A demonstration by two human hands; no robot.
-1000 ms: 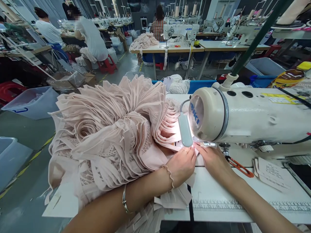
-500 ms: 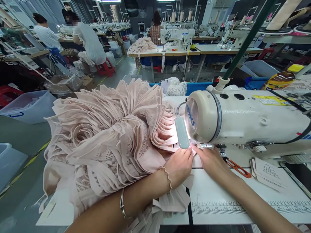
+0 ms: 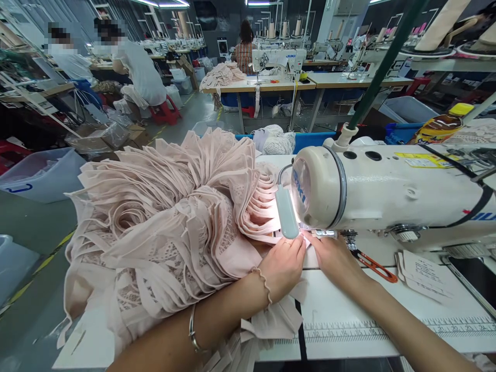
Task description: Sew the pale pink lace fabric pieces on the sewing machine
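A large heap of pale pink lace-trimmed fabric (image 3: pixel 174 222) covers the left of the sewing table. Just below the grey lamp (image 3: pixel 287 212), my left hand (image 3: pixel 284 261) has its fingers pressed together on the pink fabric at the machine's needle area. My right hand (image 3: pixel 329 253) lies to its right, its fingertips on the same fabric edge; what its fingers grip is too small to tell. The white sewing machine (image 3: pixel 403 188) reaches in from the right, its head above both hands. The needle itself is hidden. Loose pink strips (image 3: pixel 271 323) hang below my left wrist.
Orange-handled snips (image 3: pixel 375 267), paper tags (image 3: pixel 422 274) and a dark phone (image 3: pixel 475 279) lie at the right. A printed ruler (image 3: pixel 349 330) runs along the table's front. Behind stand a bottle (image 3: pixel 439 125) and another machine (image 3: pixel 281 59); people sit farther off.
The view has shifted slightly, so most things appear a little farther left. Both hands keep nearly the same place at the machine.
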